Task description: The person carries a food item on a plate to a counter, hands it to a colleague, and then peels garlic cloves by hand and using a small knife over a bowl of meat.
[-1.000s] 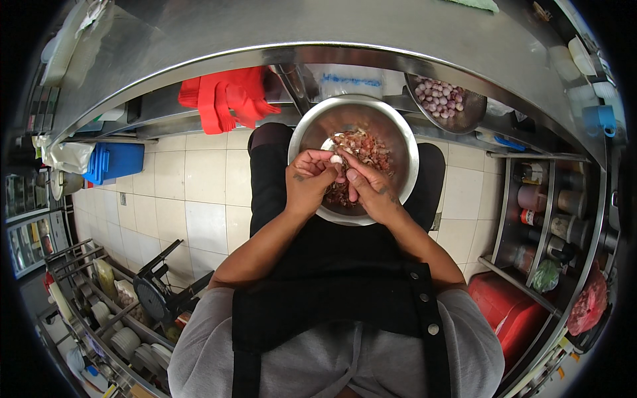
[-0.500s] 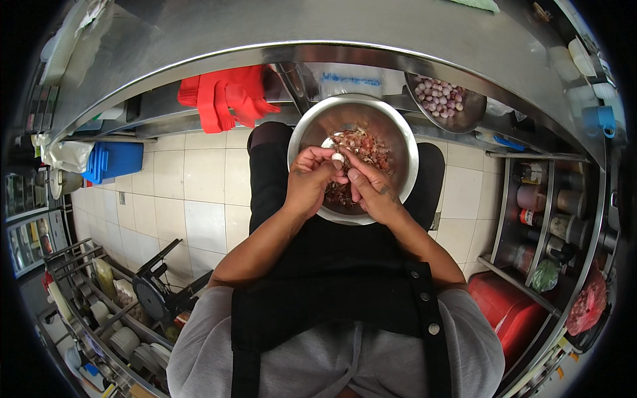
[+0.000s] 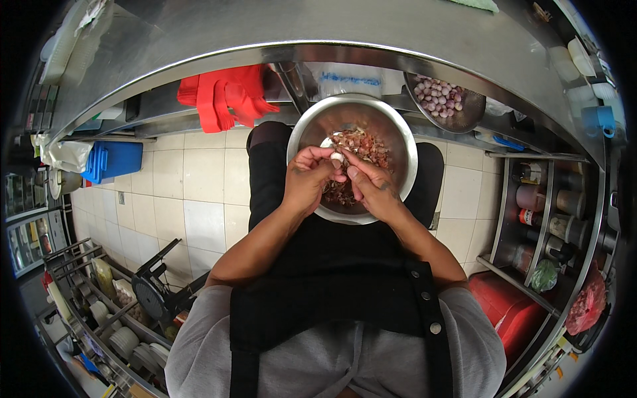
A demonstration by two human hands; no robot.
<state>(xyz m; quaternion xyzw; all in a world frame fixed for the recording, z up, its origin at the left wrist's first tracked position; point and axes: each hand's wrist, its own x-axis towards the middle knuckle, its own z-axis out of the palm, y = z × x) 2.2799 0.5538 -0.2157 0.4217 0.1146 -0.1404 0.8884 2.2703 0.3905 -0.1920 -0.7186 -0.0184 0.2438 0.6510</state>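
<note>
A wide steel bowl [image 3: 410, 159] rests between my thighs, with a heap of reddish-brown papery skins [image 3: 365, 147] in it. Over the bowl, my left hand [image 3: 309, 174] is closed, pinching a small white bulb [image 3: 337, 158] between thumb and forefinger. My right hand [image 3: 373, 187] comes in from the other side, its fingers bent together and the fingertips right at the bulb. Whatever the right fingers grip is hidden or too small to make out. A pale shiny piece [image 3: 326, 142] shows among the skins beside my left fingers.
A steel counter [image 3: 318, 26] runs across the front. On its lower shelf are a red bag [image 3: 222, 98], clear plastic [image 3: 348, 78] and a dark pan of small purple-white shallots [image 3: 441, 99]. A blue bin [image 3: 119, 159] stands left; a red container [image 3: 504, 308] and a jar rack [image 3: 544, 205] stand right.
Both hands stay at nearly the same place over the bowl, with only slight finger movement. The white bulb is still in my left fingers.
</note>
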